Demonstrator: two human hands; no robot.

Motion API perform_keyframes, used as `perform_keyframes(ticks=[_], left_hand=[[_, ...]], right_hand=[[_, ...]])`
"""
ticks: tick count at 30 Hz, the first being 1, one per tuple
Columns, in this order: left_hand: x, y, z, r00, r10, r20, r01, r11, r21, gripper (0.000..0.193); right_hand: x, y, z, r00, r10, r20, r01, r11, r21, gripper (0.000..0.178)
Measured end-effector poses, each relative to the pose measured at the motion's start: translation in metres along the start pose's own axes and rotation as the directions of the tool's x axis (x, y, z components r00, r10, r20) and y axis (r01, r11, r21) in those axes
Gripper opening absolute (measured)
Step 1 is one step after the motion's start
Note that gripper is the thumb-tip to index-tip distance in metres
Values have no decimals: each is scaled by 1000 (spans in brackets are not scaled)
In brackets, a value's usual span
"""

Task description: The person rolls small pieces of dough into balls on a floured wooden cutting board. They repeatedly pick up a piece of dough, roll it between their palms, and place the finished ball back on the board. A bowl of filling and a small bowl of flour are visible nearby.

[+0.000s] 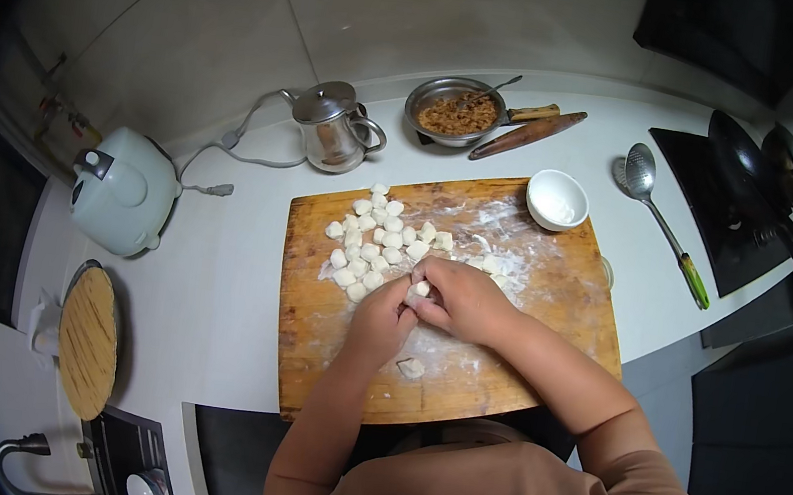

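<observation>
While both hands meet over the floured board (322,358), the left hand (382,321) and right hand (460,301) pinch one dough piece (421,289) between closed fingers. Just left of them sits a pile (372,239) of cut pieces, still unshaped; one lone piece (411,368) lies nearer the person. By my judgement, cutting is done and shaping has barely begun. Farther back on the tabletop (214,264), the filling bowl (455,110), rolling pin (528,135) and flour bowl (557,200) stand untouched.

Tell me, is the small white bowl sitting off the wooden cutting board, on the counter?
No. The small white bowl rests on the far right corner of the floured wooden cutting board, beyond the pile of dough pieces.
</observation>
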State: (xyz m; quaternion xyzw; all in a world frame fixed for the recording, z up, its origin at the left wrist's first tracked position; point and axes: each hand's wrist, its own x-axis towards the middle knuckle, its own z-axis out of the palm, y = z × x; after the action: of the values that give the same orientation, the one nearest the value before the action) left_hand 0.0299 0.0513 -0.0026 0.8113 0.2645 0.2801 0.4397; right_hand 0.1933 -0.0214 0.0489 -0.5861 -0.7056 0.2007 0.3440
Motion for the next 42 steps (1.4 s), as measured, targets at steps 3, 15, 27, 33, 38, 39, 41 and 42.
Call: perform_keyframes(ticks=[3, 15, 27, 33, 38, 39, 41, 42], left_hand=[[-1, 5, -1, 996, 59, -71, -50, 991, 121, 35], [-2, 12, 0, 985, -168, 24, 159, 962, 221, 25], [-4, 11, -1, 983, -181, 38, 170, 965, 198, 25], [-5, 11, -2, 984, -176, 33, 168, 972, 162, 23], [-6, 10, -2, 995, -81, 49, 75, 990, 121, 19], [-6, 11, -2, 997, -58, 48, 52, 992, 119, 18], [-6, 14, -2, 999, -20, 33, 16, 995, 103, 13], [-6, 13, -1, 1000, -11, 27, 9, 997, 77, 11]], right_hand=[[0, -2, 4, 1000, 20, -13, -20, 1000, -7, 30], [-5, 7, 9, 998, 67, -6, -67, 996, -65, 28], [-3, 8, 19, 994, -65, -83, 58, 995, -77, 23], [-1, 9, 18, 996, -57, -71, 54, 998, -42, 23], [-3, 11, 15, 996, -46, -70, 47, 999, 16, 24], [-3, 10, 12, 996, -51, -68, 53, 998, 25, 23], [-3, 7, 4, 996, -49, -72, 53, 997, 52, 23], [-3, 5, -1, 996, -42, -78, 48, 996, 70, 22]])
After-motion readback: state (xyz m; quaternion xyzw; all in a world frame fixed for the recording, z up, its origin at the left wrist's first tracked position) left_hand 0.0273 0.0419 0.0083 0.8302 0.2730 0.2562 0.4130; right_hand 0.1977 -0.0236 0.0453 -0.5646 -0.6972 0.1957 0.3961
